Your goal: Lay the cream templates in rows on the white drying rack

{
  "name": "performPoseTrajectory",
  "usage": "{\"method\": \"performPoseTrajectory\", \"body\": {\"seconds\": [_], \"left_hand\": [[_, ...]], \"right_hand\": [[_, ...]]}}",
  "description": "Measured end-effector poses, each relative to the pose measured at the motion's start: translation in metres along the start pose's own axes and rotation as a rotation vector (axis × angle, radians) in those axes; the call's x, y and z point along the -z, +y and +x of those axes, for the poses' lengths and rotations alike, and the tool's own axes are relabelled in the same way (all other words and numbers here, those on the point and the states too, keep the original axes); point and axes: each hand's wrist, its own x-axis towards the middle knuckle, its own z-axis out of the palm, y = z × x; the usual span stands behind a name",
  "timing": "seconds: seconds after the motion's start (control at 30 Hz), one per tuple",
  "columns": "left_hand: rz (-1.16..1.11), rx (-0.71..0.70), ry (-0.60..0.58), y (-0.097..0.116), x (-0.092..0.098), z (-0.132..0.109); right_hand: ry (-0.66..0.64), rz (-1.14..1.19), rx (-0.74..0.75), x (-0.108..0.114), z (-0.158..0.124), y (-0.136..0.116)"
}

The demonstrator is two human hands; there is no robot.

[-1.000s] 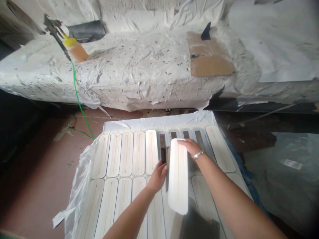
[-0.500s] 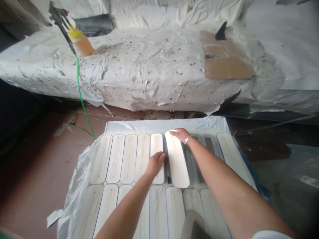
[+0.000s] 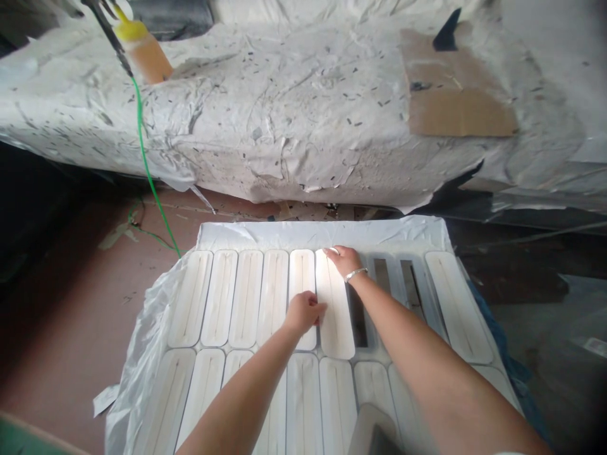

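Note:
A long white panel [image 3: 336,316] with rounded ends and a thin line down its middle lies over a slot in the tray, slightly tilted. My right hand [image 3: 344,260] is closed on its far end, thumb on top. At the panel's left edge is my left hand [image 3: 303,313], its fingers curled together and a fingertip against the panel; whether it holds anything is hidden. Left of it, a similar panel [image 3: 302,272] sits in its slot. To the right, partly under my right forearm, are uncovered slots [image 3: 380,275] with dark insides.
Two rows of such panels fill the plastic-edged tray [image 3: 322,232]. Behind stands a paper-covered bench [image 3: 284,95] with a spray gun [image 3: 107,31], an orange-filled bottle [image 3: 149,60], a green hose [image 3: 142,145], and cardboard [image 3: 459,110] bearing a black fin-shaped piece [image 3: 447,35].
The panel has shifted left and straightened over its slot in my right hand. My left hand has moved right to touch its edge. The camera view has tilted down slightly.

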Motion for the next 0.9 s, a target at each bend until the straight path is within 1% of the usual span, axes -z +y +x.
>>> {"method": "performPoseTrajectory", "body": {"seconds": [0.07,0.1,0.23,0.3,0.37,0.5,0.6,0.7,0.77,0.8,0.87,0.9], "left_hand": [[0.072,-0.009,0.042,0.001,0.001,0.002],[0.117,-0.016,0.068,0.002,0.000,0.003],[0.292,-0.053,0.171,0.008,-0.003,0.004],[0.356,-0.060,0.203,0.011,-0.004,0.003],[0.402,-0.064,0.230,0.012,-0.005,0.001],[0.491,-0.080,0.281,0.014,-0.007,-0.003],[0.596,-0.077,0.281,0.018,-0.009,-0.004],[0.747,-0.090,0.272,0.022,-0.008,-0.007],[0.864,-0.151,0.313,0.024,-0.006,-0.010],[0.926,-0.212,0.339,0.023,-0.006,-0.012],[1.045,-0.389,0.365,0.019,-0.004,-0.015],[1.098,-0.486,0.354,0.016,-0.003,-0.016]], "right_hand": [[-0.002,-0.159,-0.001,0.005,-0.004,-0.002],[-0.031,-0.232,0.002,0.009,-0.006,-0.004],[-0.280,-0.398,-0.024,0.027,-0.009,-0.011],[-0.338,-0.451,-0.022,0.033,-0.007,-0.013],[-0.348,-0.476,-0.008,0.036,-0.004,-0.013],[-0.320,-0.453,0.049,0.036,-0.003,-0.014],[-0.287,-0.426,0.112,0.033,-0.006,-0.013],[-0.266,-0.430,0.134,0.029,-0.008,-0.012],[-0.269,-0.438,0.113,0.027,-0.009,-0.013],[-0.264,-0.450,0.101,0.026,-0.009,-0.013],[-0.239,-0.494,0.083,0.027,-0.008,-0.015],[-0.236,-0.516,0.074,0.028,-0.007,-0.017]]}}
